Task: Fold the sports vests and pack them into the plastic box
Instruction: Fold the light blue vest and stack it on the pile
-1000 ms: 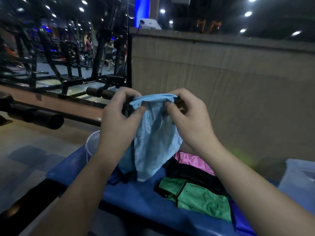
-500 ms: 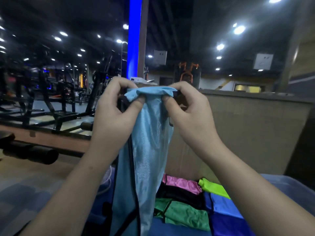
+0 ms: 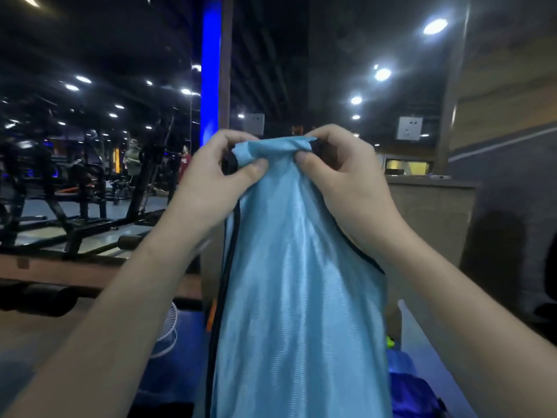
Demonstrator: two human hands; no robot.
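Here, both hands pinch the bunched top edge of a shiny light-blue mesh sports vest with black trim (image 3: 301,297), held up high so it hangs straight down. The left hand (image 3: 211,182) and right hand (image 3: 346,182) grip it close together. A dark-blue vest (image 3: 413,396) lies below on the right.

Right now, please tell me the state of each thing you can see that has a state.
light blue vest: unfolded, hanging down, its top edge bunched between both hands.
left hand: shut on the vest's top edge.
right hand: shut on the vest's top edge.
dark blue vest: lying crumpled on the surface below, not yet packed.
small white fan: lying on the blue surface; running or not, cannot tell.
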